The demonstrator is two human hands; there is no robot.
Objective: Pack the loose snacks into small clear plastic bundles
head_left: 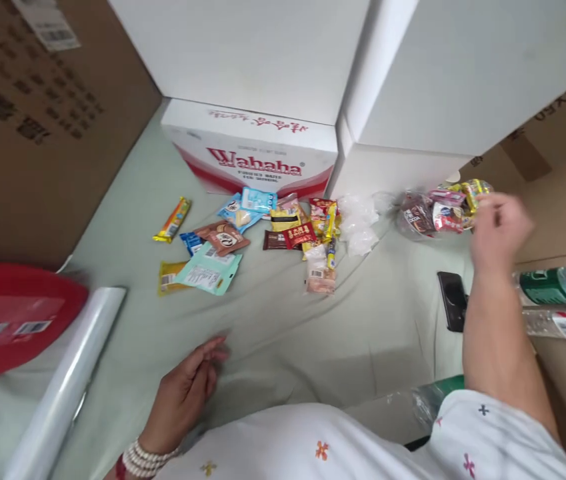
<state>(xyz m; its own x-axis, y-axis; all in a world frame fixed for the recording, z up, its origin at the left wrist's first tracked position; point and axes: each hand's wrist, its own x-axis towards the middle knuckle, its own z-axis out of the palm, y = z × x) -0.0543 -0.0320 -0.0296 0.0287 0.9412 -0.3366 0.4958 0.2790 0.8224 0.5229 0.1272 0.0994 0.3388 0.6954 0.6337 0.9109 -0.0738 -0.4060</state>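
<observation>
My right hand (497,230) reaches out to the right, fingers curled against a clear bag filled with snack packets (437,210); the hand is smeared by motion, so a grip is not clear. My left hand (187,387) rests low on the pale green cloth (287,333), fingers stretched out and holding nothing. A scatter of several snack packets (243,247) lies on the cloth ahead, with a few empty clear bags (360,223) beside them.
A Wahaha carton (253,150) and white boxes (437,87) stand behind. Brown cartons flank left (33,120) and right. A red basin (7,320) and a plastic film roll (67,380) lie left. A black phone (453,300) and water bottles (560,287) lie right.
</observation>
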